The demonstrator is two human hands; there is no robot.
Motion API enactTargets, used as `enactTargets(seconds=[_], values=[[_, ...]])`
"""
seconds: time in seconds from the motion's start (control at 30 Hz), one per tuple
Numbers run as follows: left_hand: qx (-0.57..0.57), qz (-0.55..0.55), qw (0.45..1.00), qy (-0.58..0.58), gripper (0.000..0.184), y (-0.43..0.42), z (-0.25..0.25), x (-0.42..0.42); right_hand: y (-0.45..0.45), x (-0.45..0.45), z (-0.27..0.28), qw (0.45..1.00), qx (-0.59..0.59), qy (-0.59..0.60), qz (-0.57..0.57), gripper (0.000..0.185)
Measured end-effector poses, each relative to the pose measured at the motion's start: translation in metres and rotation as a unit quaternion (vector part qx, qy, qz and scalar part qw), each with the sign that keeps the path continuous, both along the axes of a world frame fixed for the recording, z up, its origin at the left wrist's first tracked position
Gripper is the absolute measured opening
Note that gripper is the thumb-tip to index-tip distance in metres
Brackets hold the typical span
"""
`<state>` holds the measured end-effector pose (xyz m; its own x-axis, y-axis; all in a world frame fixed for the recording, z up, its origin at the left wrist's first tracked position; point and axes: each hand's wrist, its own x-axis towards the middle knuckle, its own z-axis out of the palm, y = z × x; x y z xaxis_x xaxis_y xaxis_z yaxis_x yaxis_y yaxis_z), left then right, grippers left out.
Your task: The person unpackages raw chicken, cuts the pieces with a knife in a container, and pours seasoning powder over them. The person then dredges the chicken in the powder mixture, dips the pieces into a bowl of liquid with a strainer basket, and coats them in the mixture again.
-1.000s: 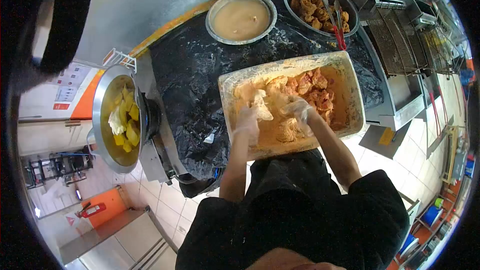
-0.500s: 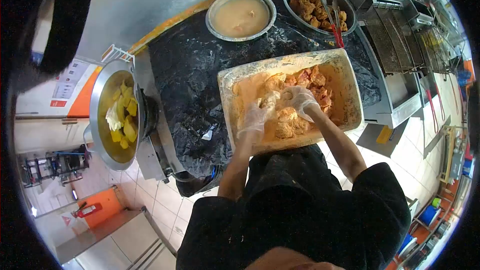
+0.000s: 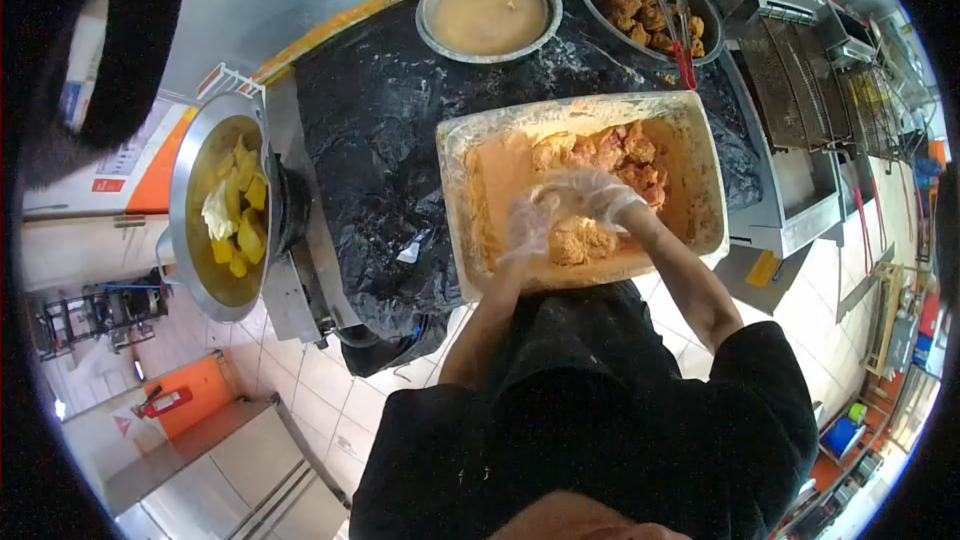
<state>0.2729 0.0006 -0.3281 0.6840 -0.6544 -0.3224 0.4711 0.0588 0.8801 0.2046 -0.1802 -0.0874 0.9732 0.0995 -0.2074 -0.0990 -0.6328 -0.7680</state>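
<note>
A large cream-coloured tub (image 3: 462, 240) of orange-tinged flour stands in front of me. My left hand (image 3: 528, 228), in a clear plastic glove, is closed on a floured piece of chicken over the tub. From the other side my gloved right hand (image 3: 600, 196) closes over that same piece. Fingers and motion blur hide most of it. Just below the hands lies a heap of coated chicken pieces (image 3: 582, 240). Redder, less coated chicken pieces (image 3: 640, 155) lie along the tub's far right part.
Behind the tub stand a bowl of cloudy liquid (image 3: 490, 15) and a metal bowl (image 3: 590, 0) of browned chicken with red-handled tongs (image 3: 684, 50). At left is a big pot (image 3: 183, 230) with yellow chunks in liquid. Fryer baskets (image 3: 800, 80) stand at right. Black plastic (image 3: 370, 160) covers the table.
My right hand has moved left and up against the left hand, over the chicken piece. My left hand stays around it. The whole view has shifted slightly.
</note>
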Motion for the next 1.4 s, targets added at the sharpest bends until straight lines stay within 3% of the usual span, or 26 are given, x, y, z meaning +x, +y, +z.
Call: enactTargets(seconds=[0.03,0.1,0.2,0.23,0.27,0.3,0.33,0.43,0.53,0.6,0.7,0.77,0.83,0.87,0.93,0.97,1.03,1.07,1.1,1.13,1.17,1.2,1.23,1.3,1.4], values=[[0.058,-0.011,0.996,-0.066,0.029,-0.01,0.001,0.001,0.001,0.002,0.012,0.999,-0.048,0.018,-0.002,0.034],[0.174,-0.011,0.981,-0.085,0.028,-0.023,0.163,-0.013,0.002,0.004,0.03,0.992,-0.111,0.066,0.008,0.034],[0.212,0.008,0.973,-0.088,0.031,-0.018,0.238,-0.009,-0.016,0.003,-0.006,0.991,-0.117,0.065,-0.027,0.045],[0.254,-0.019,0.935,-0.246,0.031,-0.004,0.198,0.002,-0.024,0.002,-0.024,0.991,-0.113,0.049,-0.05,0.05],[0.302,-0.021,0.865,-0.399,0.033,0.01,0.16,0.012,-0.023,-0.001,-0.008,0.992,-0.099,-0.022,-0.076,0.053],[0.359,-0.014,0.893,-0.269,0.027,0.002,0.2,0.016,-0.021,-0.004,0.0,0.987,-0.083,-0.092,-0.102,0.055],[0.415,0.001,0.899,-0.137,0.021,-0.006,0.243,0.019,-0.026,-0.004,-0.034,0.981,-0.154,-0.096,-0.07,0.064],[0.351,-0.004,0.933,-0.078,0.02,-0.012,0.188,0.023,-0.008,0.026,0.035,0.979,-0.136,0.15,-0.005,0.068],[0.386,0.006,0.87,-0.306,0.021,-0.015,0.125,0.018,0.001,0.026,-0.013,0.965,-0.184,0.186,0.012,0.048],[0.409,-0.001,0.89,-0.203,0.025,-0.019,0.178,0.022,-0.005,0.031,-0.013,0.965,-0.175,0.197,-0.013,0.034],[0.471,-0.015,0.874,-0.12,0.043,-0.023,0.307,0.026,-0.024,0.001,0.014,0.988,-0.096,0.075,-0.092,0.033],[0.461,0.005,0.882,-0.101,0.046,-0.016,0.304,0.023,-0.026,-0.014,0.018,0.984,-0.072,0.109,-0.117,0.033],[0.421,0.029,0.902,-0.094,0.039,-0.01,0.258,0.029,-0.027,-0.008,0.062,0.976,-0.097,0.156,-0.119,0.034],[0.421,0.024,0.903,-0.081,0.038,-0.009,0.254,0.028,-0.029,-0.003,0.075,0.942,-0.039,0.272,-0.193,0.028],[0.474,-0.044,0.878,-0.051,0.037,-0.032,0.296,0.043,-0.037,0.004,0.086,0.948,-0.081,0.236,-0.195,0.027],[0.42,-0.062,0.898,-0.113,0.038,-0.037,0.278,0.047,-0.038,0.009,0.101,0.951,-0.094,0.22,-0.196,0.027],[0.312,-0.1,0.917,-0.229,0.039,-0.043,0.188,0.043,-0.046,0.029,0.135,0.951,-0.097,0.206,-0.211,0.027],[0.429,-0.04,0.818,-0.38,0.034,-0.056,0.154,0.034,-0.055,0.044,0.155,0.954,-0.09,0.18,-0.222,0.027],[0.555,0.035,0.68,-0.478,0.03,-0.068,0.119,0.025,-0.062,0.06,0.169,0.957,-0.088,0.154,-0.229,0.027],[0.689,0.146,0.379,-0.601,0.027,-0.073,0.098,0.018,-0.077,0.084,0.167,0.967,-0.066,0.093,-0.229,0.027],[0.731,0.235,0.025,-0.64,0.025,-0.076,0.08,0.013,-0.092,0.108,0.165,0.973,-0.046,0.033,-0.225,0.026],[0.675,0.289,-0.333,-0.591,0.023,-0.079,0.064,0.008,-0.099,0.135,0.173,0.974,-0.081,-0.015,-0.212,0.024],[0.683,0.292,-0.34,-0.577,0.023,-0.081,0.047,0.003,-0.101,0.166,0.18,0.971,-0.114,-0.063,-0.199,0.024],[0.697,0.295,-0.354,-0.55,0.024,-0.076,0.023,-0.005,-0.12,0.243,0.16,0.967,-0.213,0.039,-0.132,0.029],[0.67,0.219,-0.392,-0.591,0.024,-0.053,0.038,0.005,-0.159,0.332,0.055,0.947,-0.28,-0.131,-0.081,0.03]])
